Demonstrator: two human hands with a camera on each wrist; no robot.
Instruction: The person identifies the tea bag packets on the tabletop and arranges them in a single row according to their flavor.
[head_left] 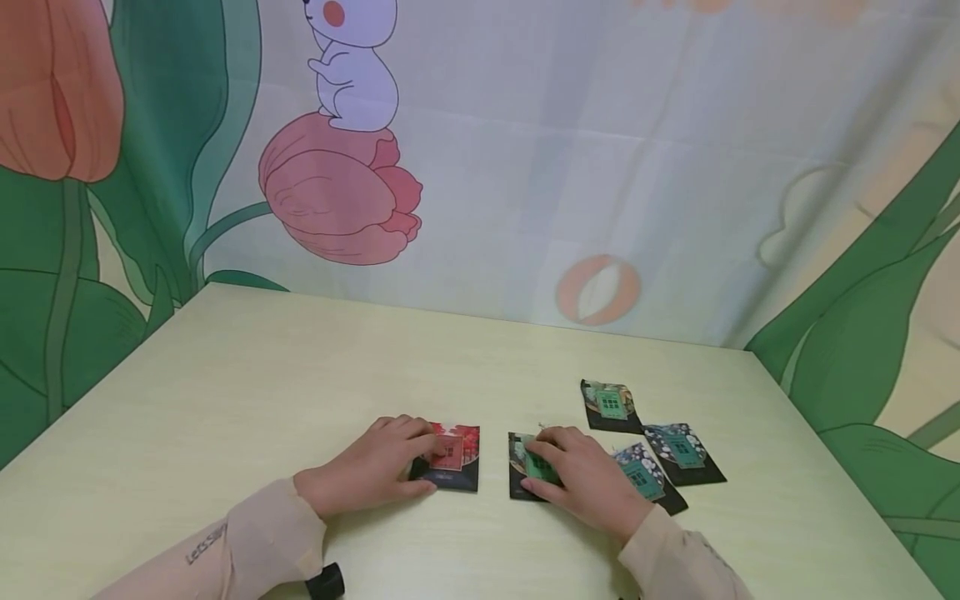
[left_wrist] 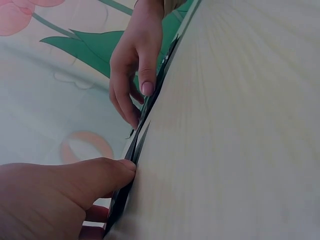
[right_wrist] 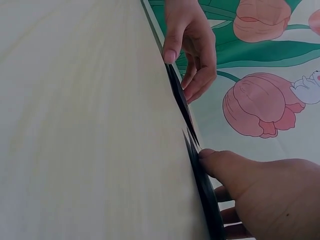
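Note:
A flat red and black packet [head_left: 457, 458] lies at the middle of the table. My left hand [head_left: 375, 462] holds its left end, the thumb at the near edge and the fingers over the face and far edge. A thin dark packet edge [left_wrist: 120, 205] shows by that thumb in the left wrist view. Just right of it, my right hand [head_left: 588, 479] holds a green and black packet [head_left: 517, 467], thumb near the lower edge and bent fingers across the top. The two packets lie apart, with a narrow gap between them. My right hand partly hides the green one.
Beyond my right hand lies another green-labelled packet [head_left: 609, 406]. Two packets with blue-green labels and floral print, one farther right [head_left: 682, 452] and one beside my wrist [head_left: 645, 479], lie close together. A black object [head_left: 326, 582] sits by my left sleeve. A printed curtain [head_left: 487, 167] hangs behind the table.

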